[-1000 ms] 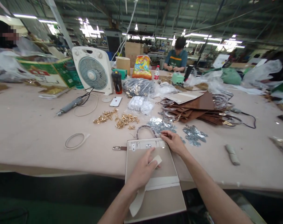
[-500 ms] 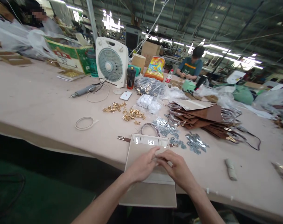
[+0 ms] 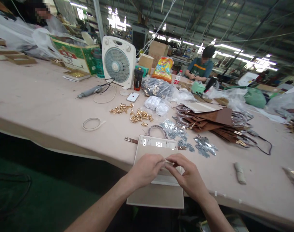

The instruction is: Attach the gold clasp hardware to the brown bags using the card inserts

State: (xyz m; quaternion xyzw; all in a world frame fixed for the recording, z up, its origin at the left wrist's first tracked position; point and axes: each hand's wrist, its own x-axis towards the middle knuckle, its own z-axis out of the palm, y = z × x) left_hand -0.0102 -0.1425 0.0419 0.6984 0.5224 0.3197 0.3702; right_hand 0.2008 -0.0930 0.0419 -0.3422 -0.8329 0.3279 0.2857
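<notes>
A beige bag panel (image 3: 158,193) lies at the near edge of the table and overhangs it, with a brown strap (image 3: 131,140) and small metal fittings along its far end. My left hand (image 3: 147,169) and my right hand (image 3: 187,175) meet over its middle. Both sets of fingers are pinched together on a small pale strip (image 3: 168,162) between them. Just beyond the panel lie piles of silver metal pieces (image 3: 205,146) and gold fittings (image 3: 139,116).
A stack of brown bags (image 3: 217,124) sits to the right. A white fan (image 3: 117,61), a dark bottle (image 3: 137,79), a phone (image 3: 132,96), an electric tool (image 3: 88,92) and a tape loop (image 3: 91,124) stand further back. A person (image 3: 200,66) works at the far side.
My right hand came back from the panel's far end to meet my left hand over the middle. The view shifted left, and the panel now shows less overhang.
</notes>
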